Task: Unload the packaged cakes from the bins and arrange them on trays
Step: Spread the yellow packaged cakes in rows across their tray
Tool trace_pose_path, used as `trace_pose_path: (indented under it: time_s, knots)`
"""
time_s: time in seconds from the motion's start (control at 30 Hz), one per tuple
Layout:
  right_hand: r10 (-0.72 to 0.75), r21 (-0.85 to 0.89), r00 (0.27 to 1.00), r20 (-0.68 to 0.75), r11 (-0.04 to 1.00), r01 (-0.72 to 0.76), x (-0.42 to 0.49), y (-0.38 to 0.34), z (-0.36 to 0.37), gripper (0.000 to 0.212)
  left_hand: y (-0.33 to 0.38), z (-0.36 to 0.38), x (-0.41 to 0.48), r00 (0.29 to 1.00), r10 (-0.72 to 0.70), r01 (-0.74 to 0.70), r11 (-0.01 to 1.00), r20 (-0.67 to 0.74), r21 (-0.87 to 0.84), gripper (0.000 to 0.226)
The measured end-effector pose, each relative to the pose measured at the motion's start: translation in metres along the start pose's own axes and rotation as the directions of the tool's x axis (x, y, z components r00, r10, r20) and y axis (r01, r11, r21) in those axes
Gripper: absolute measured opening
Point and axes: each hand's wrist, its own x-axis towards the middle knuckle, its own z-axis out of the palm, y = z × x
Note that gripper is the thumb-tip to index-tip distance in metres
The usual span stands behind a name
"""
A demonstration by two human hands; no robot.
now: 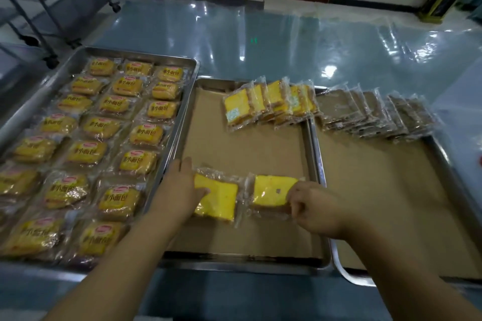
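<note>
Three steel trays lay side by side on the tabletop (234, 39), which was covered in glossy clear sheeting. A wheeled rack (49, 15) stood beyond the far left corner.

Left tray (135, 53): packed full with wrapped buns (86, 154) in three columns. Yellow labels read "小面包"; the red oval logo above was too small to read.

Middle tray (317, 164): lined with brown paper (242, 146). A leaning row of yellow cakes (271, 104) sat at its far end.

Right tray (448, 164): a similar row of brownish packets (378, 114), no legible print.

At the near part of the middle tray, two wrapped cakes lay flat, just beside each other. The left hand (180, 190) held the left cake (221, 200) by its left edge, thumb on top. The right hand (313, 206) — fingers curled — pinched the wrapper edge of the right cake (271, 191). Nothing lay between these cakes and the far row — only bare paper.
</note>
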Motion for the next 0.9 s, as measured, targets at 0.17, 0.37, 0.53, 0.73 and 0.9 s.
trace_pose_path:
  time_s: [0.17, 0.37, 0.53, 0.73, 0.9]
  knots:
    - [0.118, -0.023, 0.987, -0.111, 0.992, -0.121, 0.016, -0.004, 0.004, 0.023, 0.003, 0.010, -0.010, 0.966, 0.253, -0.245, 0.963, -0.056, 0.113, 0.060]
    - [0.091, -0.194, 0.991, -0.100, 0.975, -0.109, 0.031, -0.012, 0.030, 0.053, -0.003, 0.027, -0.022, 0.947, 0.301, -0.318, 0.930, 0.115, 0.186, 0.060]
    - [0.080, -0.173, 0.992, -0.095, 0.980, -0.095, 0.011, -0.009, 0.043, 0.053, -0.010, 0.027, -0.037, 0.955, 0.273, -0.292, 0.935, 0.117, 0.200, 0.059]
    - [0.086, -0.206, 0.995, -0.041, 0.974, -0.093, -0.011, -0.013, 0.051, 0.065, -0.017, 0.026, -0.061, 0.967, 0.217, -0.240, 0.952, 0.133, 0.193, 0.062]
    - [0.092, -0.212, 0.996, 0.001, 0.973, -0.089, -0.011, -0.016, 0.044, 0.067, -0.017, 0.021, -0.067, 0.972, 0.185, -0.208, 0.964, 0.144, 0.163, 0.062]
